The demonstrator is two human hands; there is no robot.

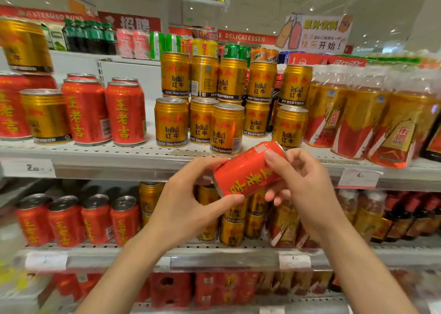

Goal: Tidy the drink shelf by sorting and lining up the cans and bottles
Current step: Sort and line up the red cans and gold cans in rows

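A red can with yellow characters lies tilted in front of the middle shelf, held between both hands. My left hand grips its lower end, and my right hand grips its upper end. On the shelf behind, gold Red Bull cans stand stacked two high. To the left stand red cans, with one gold can among them. Another gold can sits on top of the red cans at far left.
Gold-and-red bottle packs fill the shelf's right side. The lower shelf holds red cans, gold cans and dark bottles. The top shelf carries mixed cans and green-capped bottles. Price tags line the shelf edges.
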